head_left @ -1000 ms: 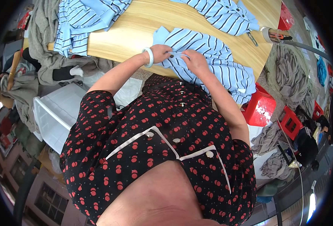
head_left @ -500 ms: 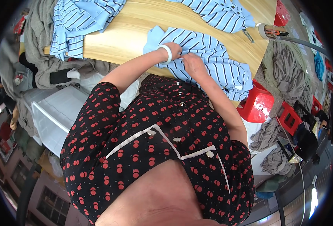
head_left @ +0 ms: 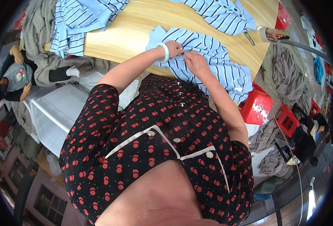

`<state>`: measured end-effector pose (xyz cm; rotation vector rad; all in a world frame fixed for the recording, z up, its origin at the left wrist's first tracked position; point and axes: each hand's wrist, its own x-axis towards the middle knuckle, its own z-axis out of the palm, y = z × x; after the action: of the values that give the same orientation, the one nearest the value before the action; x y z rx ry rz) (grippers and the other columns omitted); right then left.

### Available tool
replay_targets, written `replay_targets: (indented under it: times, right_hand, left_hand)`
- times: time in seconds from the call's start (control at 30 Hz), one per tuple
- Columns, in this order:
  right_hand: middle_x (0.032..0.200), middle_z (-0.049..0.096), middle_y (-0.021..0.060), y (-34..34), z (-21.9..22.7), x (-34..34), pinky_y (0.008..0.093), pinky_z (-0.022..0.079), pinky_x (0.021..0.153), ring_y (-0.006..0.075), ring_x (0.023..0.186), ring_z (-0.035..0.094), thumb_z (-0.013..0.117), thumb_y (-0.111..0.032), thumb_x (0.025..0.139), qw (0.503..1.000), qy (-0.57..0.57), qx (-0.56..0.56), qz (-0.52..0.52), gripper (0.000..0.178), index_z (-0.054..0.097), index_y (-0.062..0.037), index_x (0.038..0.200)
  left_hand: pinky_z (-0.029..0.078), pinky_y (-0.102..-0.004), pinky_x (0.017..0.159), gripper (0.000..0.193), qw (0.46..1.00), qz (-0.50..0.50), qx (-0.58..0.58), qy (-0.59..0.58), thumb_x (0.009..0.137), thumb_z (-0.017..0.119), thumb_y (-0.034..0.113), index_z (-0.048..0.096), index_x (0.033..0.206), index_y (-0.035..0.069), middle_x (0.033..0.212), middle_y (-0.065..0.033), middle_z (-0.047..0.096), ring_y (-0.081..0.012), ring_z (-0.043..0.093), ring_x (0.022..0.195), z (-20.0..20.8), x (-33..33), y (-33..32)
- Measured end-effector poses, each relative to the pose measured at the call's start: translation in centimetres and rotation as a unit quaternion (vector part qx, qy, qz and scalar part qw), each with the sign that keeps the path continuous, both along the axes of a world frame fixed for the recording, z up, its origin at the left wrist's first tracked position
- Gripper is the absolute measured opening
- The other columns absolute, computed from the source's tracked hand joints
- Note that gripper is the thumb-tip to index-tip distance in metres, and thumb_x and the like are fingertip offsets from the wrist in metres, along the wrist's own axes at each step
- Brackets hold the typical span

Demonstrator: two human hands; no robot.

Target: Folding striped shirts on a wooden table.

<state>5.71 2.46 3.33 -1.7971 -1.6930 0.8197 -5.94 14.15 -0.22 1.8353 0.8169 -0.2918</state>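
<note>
A light blue garment with dark and white stripes (head_left: pixel 215 52) lies bunched on the near edge of the wooden table. My left hand (head_left: pixel 172 49), with a pale bracelet at the wrist, is closed in a pinch on its cloth. Just right of it, my right hand (head_left: pixel 197 64) also has its fingers pressed together on the garment. A narrow pale strip of it stretches across the short gap between both hands. The fingertips are partly hidden, so the exact grip is hard to make out.
More striped garments lie at the table's far left (head_left: pixel 70 32) and far side (head_left: pixel 221 17). A holder with tools (head_left: pixel 268 34) and a small metal tool (head_left: pixel 250 38) sit at the right edge. Red stools (head_left: pixel 257 103), a white bin (head_left: pixel 53 113), grey cloth heaps and another person (head_left: pixel 18 75) surround me.
My hands have drawn slightly apart, and the pale strip between them shows more. At the left, another person has come into clearer view.
</note>
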Motion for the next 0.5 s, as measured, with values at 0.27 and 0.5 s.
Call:
replay_targets:
  times: [0.27, 0.5]
  right_hand:
    - [0.073, 0.052, 0.0181, -0.1, -0.9, -0.5, 0.0379, 0.041, 0.063, 0.0322, 0.07, 0.051, 0.044, -0.006, 0.071, 0.999, -0.052, 0.0, -0.002, 0.011, 0.052, 0.0002, 0.077]
    - [0.073, 0.053, 0.0165, -0.4, -0.6, -0.4, 0.0372, 0.042, 0.063, 0.0316, 0.07, 0.052, 0.046, -0.007, 0.07, 1.0, -0.01, -0.007, -0.022, 0.012, 0.053, -0.0017, 0.078]
  left_hand:
    - [0.042, -0.033, 0.065, 0.024, 0.999, -0.049, -0.011, 0.012, 0.067, 0.056, 0.026, 0.06, 0.076, 0.004, 0.075, -0.0164, 0.058, -0.0279, 0.055, 0.072, -0.2, 0.1, 0.3]
    - [0.042, -0.0314, 0.062, 0.024, 1.0, 0.02, 0.018, -0.014, 0.069, 0.056, 0.027, 0.06, 0.075, 0.004, 0.072, -0.0147, 0.058, -0.0266, 0.054, 0.068, -0.3, -0.2, -0.1]
